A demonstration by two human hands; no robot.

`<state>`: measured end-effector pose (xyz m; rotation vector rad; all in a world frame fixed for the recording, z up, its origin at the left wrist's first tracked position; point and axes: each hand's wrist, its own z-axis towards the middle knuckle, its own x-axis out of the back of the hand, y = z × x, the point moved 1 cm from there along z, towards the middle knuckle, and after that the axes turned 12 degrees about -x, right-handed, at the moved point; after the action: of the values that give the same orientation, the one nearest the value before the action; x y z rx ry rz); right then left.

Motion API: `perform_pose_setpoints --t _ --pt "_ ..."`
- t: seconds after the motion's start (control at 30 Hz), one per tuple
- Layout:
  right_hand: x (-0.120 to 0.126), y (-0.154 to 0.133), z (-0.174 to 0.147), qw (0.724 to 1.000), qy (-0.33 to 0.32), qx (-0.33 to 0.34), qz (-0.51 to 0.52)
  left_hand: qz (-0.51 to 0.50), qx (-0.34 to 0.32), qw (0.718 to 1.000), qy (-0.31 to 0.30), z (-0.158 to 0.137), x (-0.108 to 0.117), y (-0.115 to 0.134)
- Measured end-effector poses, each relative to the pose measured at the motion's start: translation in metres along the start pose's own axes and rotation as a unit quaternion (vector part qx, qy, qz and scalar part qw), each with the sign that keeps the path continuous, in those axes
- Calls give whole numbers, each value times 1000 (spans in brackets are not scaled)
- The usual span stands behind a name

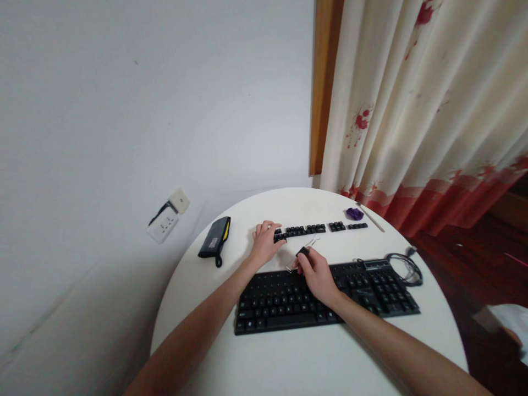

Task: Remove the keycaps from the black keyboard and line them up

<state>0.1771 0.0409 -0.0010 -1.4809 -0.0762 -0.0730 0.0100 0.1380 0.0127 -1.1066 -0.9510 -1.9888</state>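
Observation:
My left hand (265, 242) reaches over the left end of the loose black keycaps (315, 229), which lie in rows on the white table. Its thumb and fingers are apart, on either side of the end keycaps; whether they touch them is hard to tell. A wire keycap puller (303, 251) with a black middle is gripped in my right hand (317, 274), its wire loops showing at both ends. That hand is above the black keyboard (289, 322), whose upper left rows have bare spots without keycaps.
On the round white table (264, 363) a dark pouch (215, 240) stands at the left. A purple crumpled cloth (355, 214) and a slim brush-like stick (371, 218) lie at the back right. The coiled cable (406, 269) sits by the keyboard's right end. Wall and curtain (391, 137) border the table.

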Motion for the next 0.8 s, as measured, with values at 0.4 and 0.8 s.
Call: perform_pose_setpoints --t 0.4,0.8 --pt "24 -11 3 992 -31 30 -116 -199 -81 971 -105 -76 29 44" --pt "22 -4 4 989 16 56 -137 -192 -102 970 -106 -78 26 52"
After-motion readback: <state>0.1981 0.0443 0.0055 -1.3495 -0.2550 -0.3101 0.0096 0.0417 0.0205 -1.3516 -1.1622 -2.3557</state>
